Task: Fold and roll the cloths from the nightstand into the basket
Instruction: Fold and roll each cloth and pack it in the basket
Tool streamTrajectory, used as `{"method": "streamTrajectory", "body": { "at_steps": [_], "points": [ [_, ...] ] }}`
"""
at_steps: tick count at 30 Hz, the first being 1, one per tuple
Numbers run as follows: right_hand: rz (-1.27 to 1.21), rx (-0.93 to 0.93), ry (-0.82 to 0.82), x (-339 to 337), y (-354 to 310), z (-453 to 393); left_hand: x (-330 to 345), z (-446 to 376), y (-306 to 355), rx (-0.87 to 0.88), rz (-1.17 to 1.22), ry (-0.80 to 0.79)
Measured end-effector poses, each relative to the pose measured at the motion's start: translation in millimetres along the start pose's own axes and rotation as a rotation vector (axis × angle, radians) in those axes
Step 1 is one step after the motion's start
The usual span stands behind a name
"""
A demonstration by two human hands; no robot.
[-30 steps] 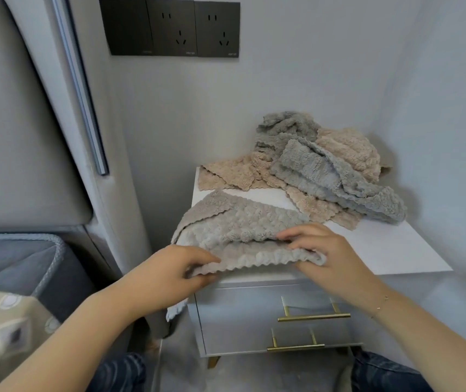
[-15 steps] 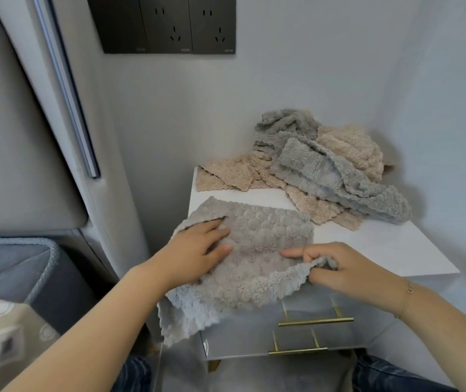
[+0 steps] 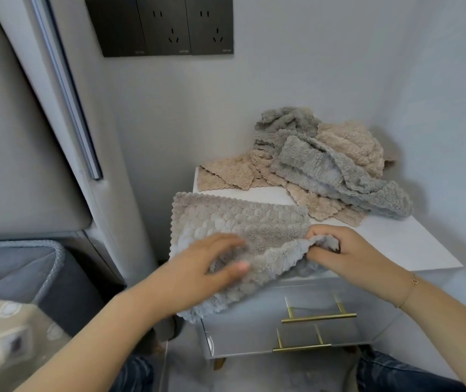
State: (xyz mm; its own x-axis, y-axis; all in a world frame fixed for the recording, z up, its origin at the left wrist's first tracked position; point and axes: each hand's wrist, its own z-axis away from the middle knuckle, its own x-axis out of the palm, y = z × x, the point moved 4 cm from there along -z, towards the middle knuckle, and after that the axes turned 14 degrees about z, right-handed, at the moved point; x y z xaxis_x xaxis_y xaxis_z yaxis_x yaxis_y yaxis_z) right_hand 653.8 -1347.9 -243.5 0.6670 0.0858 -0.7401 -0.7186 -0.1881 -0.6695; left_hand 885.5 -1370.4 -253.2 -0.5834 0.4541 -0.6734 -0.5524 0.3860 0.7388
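We see the grey cloth point(image 3: 240, 227) spread on the nightstand point(image 3: 412, 247), its near edge hanging over the front, bare top to its right. Our left hand point(image 3: 197, 267) rests flat on it, fingers straight; our right hand point(image 3: 339, 250) pinches its bunched right corner.

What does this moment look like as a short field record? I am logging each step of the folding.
cloth in work: grey cloth, spread at the near left of the nightstand, its near edge hanging over the front
left hand: fingers extended, lying on the cloth
right hand: pinches the cloth's bunched near edge
waiting pile: grey and beige cloths heaped at the back of the nightstand
basket: lower left, beside the nightstand; no cloth seen in it
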Motion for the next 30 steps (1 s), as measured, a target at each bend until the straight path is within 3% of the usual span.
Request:
{"method": "streamTrajectory", "body": {
  "at_steps": [2, 5, 7, 14, 20, 25, 27, 30],
  "points": [
    [-0.093, -0.007, 0.097, -5, -4, 0, 21, 14, 7, -0.015, -0.066, -0.01],
    [-0.185, 0.017, 0.253, -7, -7, 2, 49, 25, 9, 0.064, -0.323, 0.26],
    [-0.231, 0.02, 0.329, -4, -12, 5, 58, 26, 7, 0.097, -0.363, 0.384],
    [-0.315, 0.044, 0.468, -3, -25, 11, 45, 17, 11, 0.18, -0.206, 0.474],
    [-0.394, 0.146, 0.533, -12, -14, 15, 16, 31, 3, 0.147, -0.249, 0.613],
    [-0.49, 0.141, 0.58, -18, -4, 18, -10, 34, -13, -0.146, -0.218, 0.507],
    [-0.509, 0.16, 0.573, -20, 3, 17, -19, 36, -22, -0.156, -0.191, 0.405],
    [-0.509, 0.197, 0.534, -22, 11, 18, -27, 38, -27, -0.103, 0.082, 0.207]
  ]
}}
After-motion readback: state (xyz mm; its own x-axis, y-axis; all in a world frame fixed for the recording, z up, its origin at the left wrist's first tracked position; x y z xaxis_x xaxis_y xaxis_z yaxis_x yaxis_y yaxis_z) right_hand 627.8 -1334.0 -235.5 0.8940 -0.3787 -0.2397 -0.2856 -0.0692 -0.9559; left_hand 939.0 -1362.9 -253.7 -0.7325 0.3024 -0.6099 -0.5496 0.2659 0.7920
